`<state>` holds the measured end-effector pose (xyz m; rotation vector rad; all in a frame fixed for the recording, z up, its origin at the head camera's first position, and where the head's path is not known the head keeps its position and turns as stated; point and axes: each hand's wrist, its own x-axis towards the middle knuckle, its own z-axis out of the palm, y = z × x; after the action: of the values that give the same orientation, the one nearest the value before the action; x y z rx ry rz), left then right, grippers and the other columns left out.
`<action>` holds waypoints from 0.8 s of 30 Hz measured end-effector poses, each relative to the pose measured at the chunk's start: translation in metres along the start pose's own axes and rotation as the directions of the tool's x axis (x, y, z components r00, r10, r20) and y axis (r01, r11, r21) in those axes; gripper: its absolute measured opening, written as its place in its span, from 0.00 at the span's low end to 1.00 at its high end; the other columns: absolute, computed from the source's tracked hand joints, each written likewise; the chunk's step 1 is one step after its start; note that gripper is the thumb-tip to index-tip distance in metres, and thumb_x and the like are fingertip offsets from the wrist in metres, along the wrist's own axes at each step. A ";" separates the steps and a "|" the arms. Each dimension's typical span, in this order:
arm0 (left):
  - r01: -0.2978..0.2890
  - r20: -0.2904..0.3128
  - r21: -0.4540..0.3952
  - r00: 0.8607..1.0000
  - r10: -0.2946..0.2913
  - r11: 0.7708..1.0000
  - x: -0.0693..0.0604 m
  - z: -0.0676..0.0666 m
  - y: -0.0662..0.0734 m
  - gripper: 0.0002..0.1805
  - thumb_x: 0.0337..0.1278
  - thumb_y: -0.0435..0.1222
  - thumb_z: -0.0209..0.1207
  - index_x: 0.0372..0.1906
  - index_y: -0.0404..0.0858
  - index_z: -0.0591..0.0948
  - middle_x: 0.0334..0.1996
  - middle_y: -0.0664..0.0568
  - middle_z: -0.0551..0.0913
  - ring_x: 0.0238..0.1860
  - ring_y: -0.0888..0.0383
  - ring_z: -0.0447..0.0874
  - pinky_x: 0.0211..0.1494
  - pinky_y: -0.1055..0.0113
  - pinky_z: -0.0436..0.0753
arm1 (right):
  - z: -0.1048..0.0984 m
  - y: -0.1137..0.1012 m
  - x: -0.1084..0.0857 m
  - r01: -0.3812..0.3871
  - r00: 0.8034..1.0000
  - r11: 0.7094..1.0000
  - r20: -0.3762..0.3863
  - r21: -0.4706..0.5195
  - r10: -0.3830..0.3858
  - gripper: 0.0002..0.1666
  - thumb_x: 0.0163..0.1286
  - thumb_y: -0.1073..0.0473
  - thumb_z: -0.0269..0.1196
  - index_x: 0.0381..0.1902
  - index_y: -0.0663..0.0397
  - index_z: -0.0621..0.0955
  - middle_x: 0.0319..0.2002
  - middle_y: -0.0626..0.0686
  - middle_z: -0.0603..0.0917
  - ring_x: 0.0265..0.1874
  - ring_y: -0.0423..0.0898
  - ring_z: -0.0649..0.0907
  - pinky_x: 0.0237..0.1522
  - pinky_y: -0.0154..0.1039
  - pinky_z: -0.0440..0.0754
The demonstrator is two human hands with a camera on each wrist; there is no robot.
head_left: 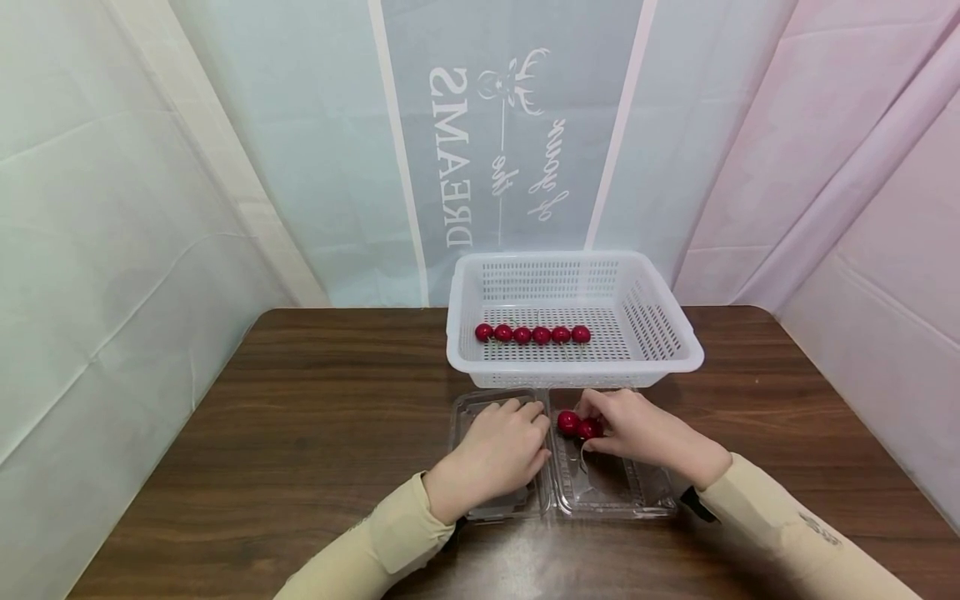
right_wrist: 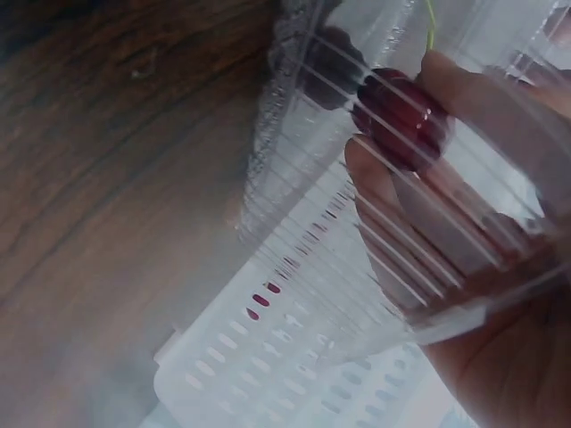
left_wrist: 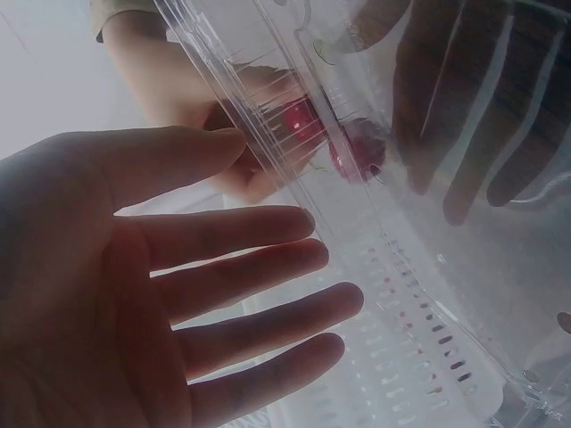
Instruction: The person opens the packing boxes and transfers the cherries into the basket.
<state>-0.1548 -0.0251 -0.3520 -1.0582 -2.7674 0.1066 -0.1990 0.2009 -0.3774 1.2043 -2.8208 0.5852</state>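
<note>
In the head view a clear plastic clamshell box (head_left: 611,497) lies opened out on the table. My right hand (head_left: 637,429) reaches into its right half and pinches a red cherry (head_left: 590,429) between thumb and fingers. A second cherry (head_left: 567,423) sits right beside it, on the left. The right wrist view shows the held cherry (right_wrist: 403,120) with its green stem, seen through the ribbed plastic wall. My left hand (head_left: 497,450) rests over the left half near the middle fold. In the left wrist view, that hand's fingers (left_wrist: 259,303) are extended and slightly spread, holding nothing.
A white perforated basket (head_left: 577,367) stands just behind the box. Inside, several cherries (head_left: 542,336) form a row toward its left front. The brown wooden table (head_left: 315,450) extends to both sides, with pale curtains (head_left: 225,158) behind and beside it.
</note>
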 end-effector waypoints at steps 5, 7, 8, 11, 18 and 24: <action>-0.001 0.005 -0.008 1.000 0.001 1.000 -0.001 0.000 0.000 0.18 0.59 0.51 0.57 0.46 0.44 0.82 0.51 0.53 0.81 0.46 0.55 0.80 0.44 0.63 0.81 | -0.002 -0.002 -0.001 0.008 1.000 1.000 -0.021 -0.006 -0.008 0.18 0.48 0.62 0.74 0.32 0.53 0.76 0.25 0.44 0.78 0.22 0.35 0.74 0.24 0.30 0.73; -0.001 0.005 -0.009 1.000 0.001 1.000 -0.001 0.000 0.000 0.18 0.59 0.51 0.57 0.46 0.44 0.82 0.51 0.52 0.81 0.47 0.55 0.80 0.44 0.62 0.81 | -0.003 -0.003 -0.002 0.009 1.000 1.000 -0.020 -0.003 -0.009 0.17 0.48 0.62 0.74 0.32 0.53 0.77 0.25 0.44 0.78 0.22 0.37 0.76 0.24 0.30 0.73; -0.001 0.005 -0.011 1.000 0.001 1.000 -0.001 0.000 0.000 0.18 0.59 0.51 0.57 0.46 0.44 0.82 0.51 0.52 0.81 0.47 0.55 0.80 0.45 0.62 0.81 | -0.004 -0.003 -0.002 0.014 1.000 1.000 -0.023 -0.006 -0.014 0.17 0.48 0.62 0.74 0.32 0.53 0.77 0.26 0.44 0.78 0.23 0.37 0.76 0.25 0.30 0.73; -0.001 0.007 -0.013 1.000 0.001 1.000 -0.001 0.000 0.000 0.18 0.59 0.50 0.57 0.46 0.44 0.82 0.51 0.53 0.81 0.47 0.55 0.80 0.45 0.62 0.80 | -0.004 -0.003 -0.003 0.036 0.999 0.999 -0.036 -0.020 -0.036 0.17 0.47 0.63 0.74 0.33 0.53 0.78 0.27 0.45 0.80 0.24 0.38 0.77 0.26 0.31 0.75; -0.001 -0.002 -0.010 1.000 0.001 1.000 -0.001 0.000 0.000 0.18 0.58 0.51 0.58 0.46 0.44 0.82 0.51 0.53 0.81 0.46 0.55 0.80 0.44 0.63 0.80 | -0.005 -0.003 -0.003 0.074 0.995 0.996 -0.069 -0.051 -0.077 0.18 0.46 0.63 0.75 0.34 0.53 0.79 0.30 0.46 0.82 0.29 0.39 0.81 0.31 0.36 0.79; 0.001 -0.009 -0.011 1.000 -0.001 1.000 -0.001 0.000 0.000 0.18 0.59 0.50 0.58 0.46 0.44 0.82 0.51 0.53 0.81 0.46 0.56 0.80 0.44 0.62 0.80 | -0.010 -0.004 -0.003 0.078 0.994 0.996 -0.079 -0.049 -0.081 0.18 0.45 0.65 0.75 0.34 0.53 0.79 0.30 0.45 0.82 0.29 0.39 0.81 0.31 0.35 0.79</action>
<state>-0.1541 -0.0257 -0.3526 -1.0568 -2.7641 0.0867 -0.1951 0.2042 -0.3673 1.2489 -2.6908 0.5485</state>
